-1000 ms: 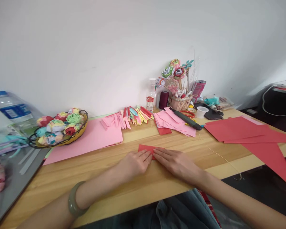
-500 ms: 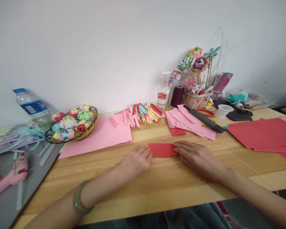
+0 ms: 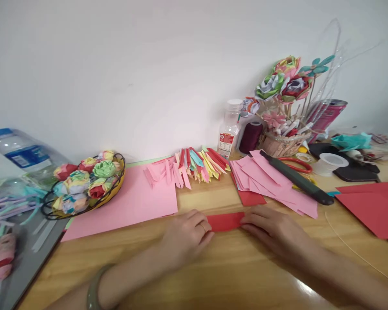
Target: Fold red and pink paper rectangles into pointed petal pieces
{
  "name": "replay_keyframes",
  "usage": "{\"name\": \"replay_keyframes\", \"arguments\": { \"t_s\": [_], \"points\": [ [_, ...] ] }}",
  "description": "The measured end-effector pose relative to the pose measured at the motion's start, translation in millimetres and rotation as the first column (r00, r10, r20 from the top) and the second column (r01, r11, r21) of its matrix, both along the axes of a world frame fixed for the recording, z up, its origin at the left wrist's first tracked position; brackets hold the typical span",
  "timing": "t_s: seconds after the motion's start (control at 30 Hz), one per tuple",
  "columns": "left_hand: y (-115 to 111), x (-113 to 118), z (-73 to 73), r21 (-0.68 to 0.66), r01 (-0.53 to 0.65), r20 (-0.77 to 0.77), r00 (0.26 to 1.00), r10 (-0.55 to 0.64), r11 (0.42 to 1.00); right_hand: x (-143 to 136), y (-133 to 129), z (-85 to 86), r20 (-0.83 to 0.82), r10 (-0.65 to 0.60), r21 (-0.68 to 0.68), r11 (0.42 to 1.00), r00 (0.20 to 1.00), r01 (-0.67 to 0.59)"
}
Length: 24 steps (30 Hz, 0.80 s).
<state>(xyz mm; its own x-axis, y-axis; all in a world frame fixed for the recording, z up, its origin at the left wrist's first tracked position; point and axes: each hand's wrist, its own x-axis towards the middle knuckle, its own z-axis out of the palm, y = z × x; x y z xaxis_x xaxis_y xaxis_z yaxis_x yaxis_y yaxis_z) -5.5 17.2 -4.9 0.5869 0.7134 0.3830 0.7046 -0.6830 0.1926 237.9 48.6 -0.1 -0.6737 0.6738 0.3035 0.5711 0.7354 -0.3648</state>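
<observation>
Between my two hands a small strip of red paper (image 3: 226,221) lies on the wooden table (image 3: 194,284). My left hand (image 3: 188,236) is closed on its left end, fingers curled and a ring showing. At the right end, my right hand (image 3: 274,230) grips the paper between thumb and fingertips. Both thumbs are partly hidden. Just beyond the hands lie a stack of pink paper slips (image 3: 261,181) with red paper (image 3: 249,198) under it, and a row of folded colored paper pieces (image 3: 195,165).
A basket of paper flowers (image 3: 119,189) and pink sheets (image 3: 145,202) lie at left, near a water bottle (image 3: 22,153). A black-handled tool (image 3: 297,177), red-handled scissors (image 3: 295,165), a clear bottle (image 3: 229,133), a flower pot (image 3: 281,144) and red sheets (image 3: 371,206) stand or lie at right.
The camera view has shifted closer, so most things appear larger and spread outward. The red paper now looks narrower, and both hands still hold its ends.
</observation>
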Motion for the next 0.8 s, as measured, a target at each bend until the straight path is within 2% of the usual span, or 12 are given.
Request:
{"name": "replay_keyframes", "arguments": {
  "t_s": [0.07,0.17,0.33,0.43,0.6,0.8],
  "points": [
    [3.7,2.1,2.8,-0.141,-0.11,0.087,0.989,0.123,0.984,-1.0,2.4,-4.4,-0.002,-0.092,-0.067,0.993,0.996,0.092],
    [7.4,6.8,7.9,-0.35,-0.242,0.103,0.95,0.294,0.905,-2.5,4.5,-9.3,0.023,-0.191,-0.151,0.97,0.981,0.192],
    [12.9,11.4,5.8,-0.474,-0.32,0.092,0.909,0.407,0.821,-4.1,7.7,-13.4,0.051,-0.216,-0.13,0.967,0.975,0.221],
    [15.1,11.0,0.5,-0.492,-0.326,0.083,0.906,0.416,0.807,-5.2,8.5,-17.7,0.037,-0.221,-0.097,0.97,0.975,0.223],
    [14.0,11.5,-4.6,-0.399,-0.308,0.127,0.914,0.385,0.864,-6.9,7.1,-23.8,-0.032,-0.313,-0.012,0.95,0.949,0.313],
    [11.7,16.0,0.1,-0.302,-0.32,0.083,0.93,0.359,0.898,-6.5,3.2,-24.5,0.026,-0.349,-0.007,0.937,0.937,0.349]
  ]
}}
